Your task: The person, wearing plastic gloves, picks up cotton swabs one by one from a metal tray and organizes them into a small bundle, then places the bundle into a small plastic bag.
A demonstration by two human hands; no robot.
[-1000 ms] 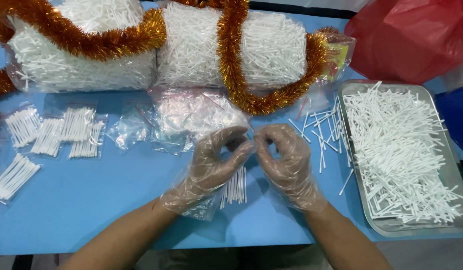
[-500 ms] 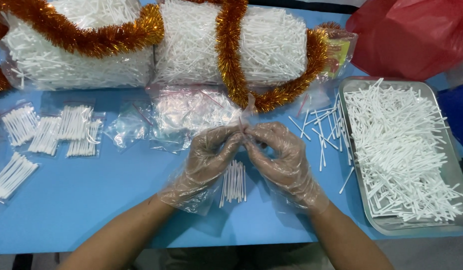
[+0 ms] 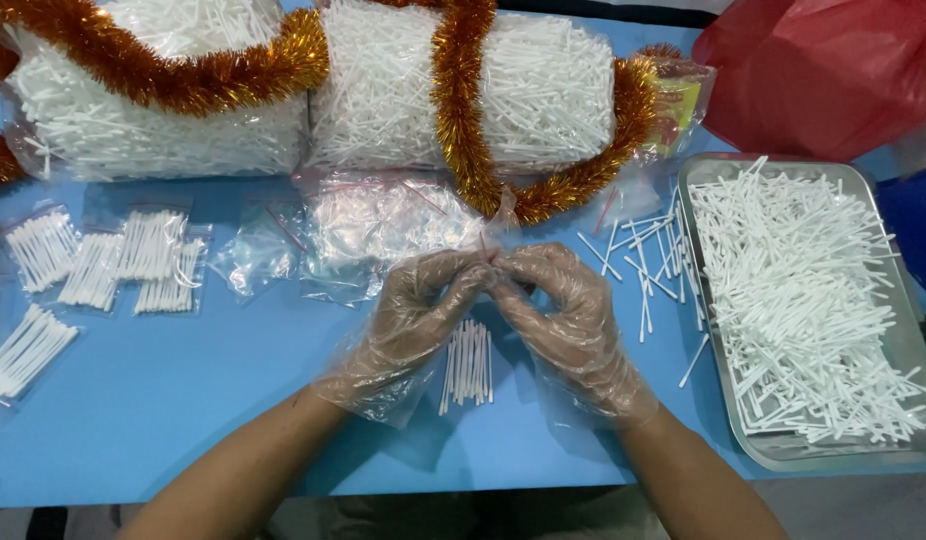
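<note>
Table (image 3: pixel 183 400): blue top, covering the whole working area.

Big bags of sticks (image 3: pixel 463 90): two bulging clear sacks lay along the far edge, wound about with orange tinsel (image 3: pixel 453 110). A loop of tinsel hung just beyond the hands and could have snagged the small bag, in my judgement.

Red bag (image 3: pixel 833 70): far right corner, slumped, apart from the work.

Metal tray (image 3: pixel 703 180): right side, heaped with loose white sticks. Stray sticks (image 3: pixel 643 260) lay scattered on the table between tray and hands; a sweep of the right forearm might have knocked more over the rim or off the near edge.

Empty small bags (image 3: pixel 373 235): a slippery clear pile just beyond the hands, likely to slide or cling together.

Filled packets (image 3: pixel 113 265): several lay flat at the left, well apart from the hands.

Left hand (image 3: pixel 418 310) and right hand (image 3: pixel 563 310): both in loose clear gloves, fingertips pinched together on the red-striped mouth of a small clear bag (image 3: pixel 488 250), held just above the table at the centre. The loose glove film looked liable to catch in the seal or let the bag slip.

Bundle of sticks (image 3: pixel 468 360): a small bunch lay on the table beneath and between the hands, untouched; a dropped wrist could have scattered it.
</note>
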